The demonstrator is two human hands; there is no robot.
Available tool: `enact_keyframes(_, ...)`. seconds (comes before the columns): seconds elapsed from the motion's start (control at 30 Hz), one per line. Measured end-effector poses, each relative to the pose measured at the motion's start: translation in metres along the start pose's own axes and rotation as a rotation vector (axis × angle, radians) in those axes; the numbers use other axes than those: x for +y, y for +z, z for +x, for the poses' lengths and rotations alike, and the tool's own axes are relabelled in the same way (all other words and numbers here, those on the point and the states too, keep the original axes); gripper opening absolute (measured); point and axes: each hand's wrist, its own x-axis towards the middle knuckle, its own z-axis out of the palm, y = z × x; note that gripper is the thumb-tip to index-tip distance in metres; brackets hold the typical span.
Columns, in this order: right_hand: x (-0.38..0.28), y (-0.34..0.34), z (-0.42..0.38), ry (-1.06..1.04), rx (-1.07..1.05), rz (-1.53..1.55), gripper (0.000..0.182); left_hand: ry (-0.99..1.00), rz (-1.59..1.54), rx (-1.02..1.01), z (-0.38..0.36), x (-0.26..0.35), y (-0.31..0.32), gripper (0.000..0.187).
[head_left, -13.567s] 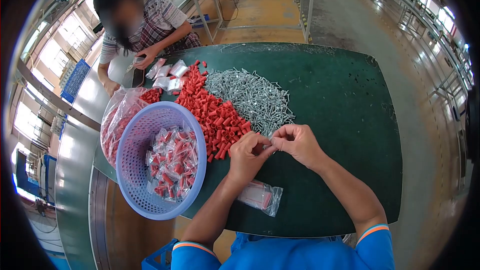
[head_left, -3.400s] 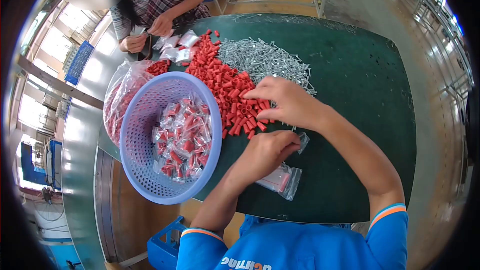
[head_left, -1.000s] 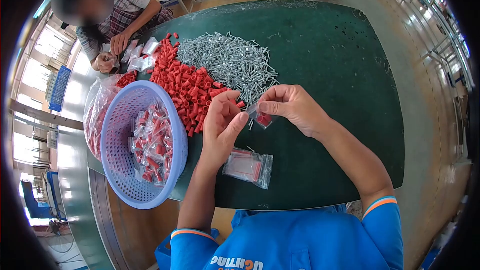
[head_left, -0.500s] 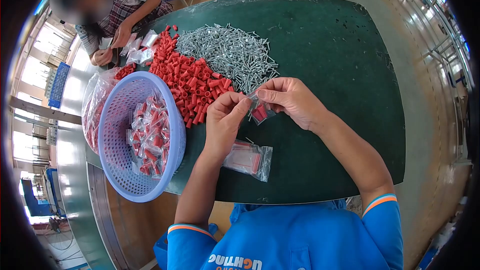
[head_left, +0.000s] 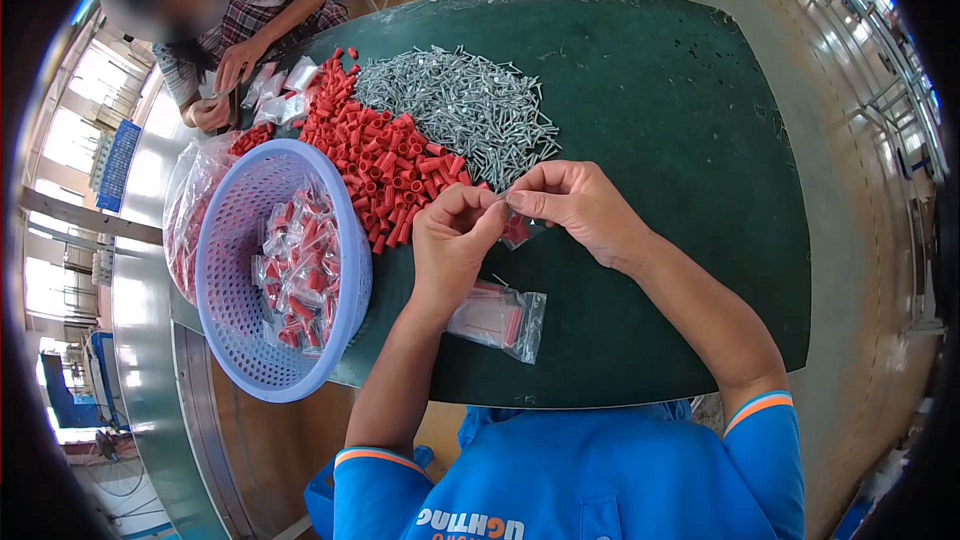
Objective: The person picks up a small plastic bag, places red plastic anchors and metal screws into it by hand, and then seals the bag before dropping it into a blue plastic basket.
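Between my two hands hangs a small clear plastic bag (head_left: 517, 232) with red pieces inside. My left hand (head_left: 450, 240) pinches the bag's top edge between thumb and fingers. On the other side my right hand (head_left: 580, 208) pinches the same edge, its fingertips close to those of the left. Just beyond them lie a heap of red ribbed plastic caps (head_left: 385, 165) and a heap of silver screws (head_left: 460, 105). Flat on the table below my hands is a stack of clear zip bags (head_left: 500, 322) with red edging.
A lavender perforated basket (head_left: 350, 270) at the left holds several filled bags (head_left: 305, 270). Beside it stands a large clear sack (head_left: 185, 215). Across the green table (head_left: 660, 70), a co-worker's hands (head_left: 225, 90) are near small white packets (head_left: 295, 90).
My fingertips have drawn closer together along the bag's top edge, and less of the bag shows. The co-worker's hands have moved slightly apart.
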Motion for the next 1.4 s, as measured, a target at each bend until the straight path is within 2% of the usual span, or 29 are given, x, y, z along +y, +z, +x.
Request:
enact_keyframes(0.07, 0.002, 0.000, 0.000, -0.011, -0.011, 0.011, 0.016, 0.081, 0.071, -0.017, 0.002, -0.003, -0.002, 0.003)
enact_keyframes(0.17, -0.002, 0.001, -0.001, -0.023, -0.025, 0.023, 0.017, 0.084, 0.007, -0.047, 0.001, 0.001, 0.000, 0.004)
enact_keyframes(0.3, 0.003, 0.000, 0.001, -0.078, -0.013, 0.000, 0.019, 0.070, 0.006, -0.052, 0.000, 0.002, 0.003, 0.005)
enact_keyframes(0.37, 0.001, -0.001, 0.003, -0.075, -0.006, -0.020, 0.020, 0.021, 0.038, 0.007, 0.000, 0.003, 0.002, 0.006)
enact_keyframes(0.57, 0.000, -0.004, 0.003, -0.046, 0.020, -0.017, 0.020, -0.073, 0.037, 0.021, 0.000, 0.004, -0.002, 0.007)
enact_keyframes(0.87, 0.000, -0.008, 0.004, -0.041, 0.023, 0.047, 0.017, -0.014, 0.153, -0.030, 0.001, -0.001, -0.005, 0.011)
enact_keyframes(0.93, 0.000, -0.008, 0.004, -0.051, 0.030, 0.048, 0.017, -0.034, 0.101, -0.030, 0.001, -0.001, -0.004, 0.010)
enact_keyframes(1.0, 0.001, -0.005, 0.002, -0.078, 0.061, -0.050, 0.017, -0.051, 0.052, -0.033, 0.002, -0.002, -0.001, 0.009)
enact_keyframes(1.07, 0.001, -0.001, 0.000, -0.088, 0.049, -0.021, 0.017, 0.079, 0.092, -0.017, 0.002, -0.007, 0.005, 0.007)
enact_keyframes(1.23, 0.002, 0.003, 0.001, -0.199, 0.030, -0.046, 0.013, 0.049, 0.021, -0.045, 0.000, 0.001, 0.005, 0.006)
enact_keyframes(1.3, 0.004, 0.003, 0.001, -0.311, 0.050, -0.175, 0.012, 0.021, -0.014, -0.043, 0.000, 0.002, 0.006, 0.006)
enact_keyframes(1.4, -0.001, 0.004, 0.000, -0.296, 0.065, -0.241, 0.012, 0.032, -0.051, -0.092, 0.001, 0.000, 0.002, 0.007)
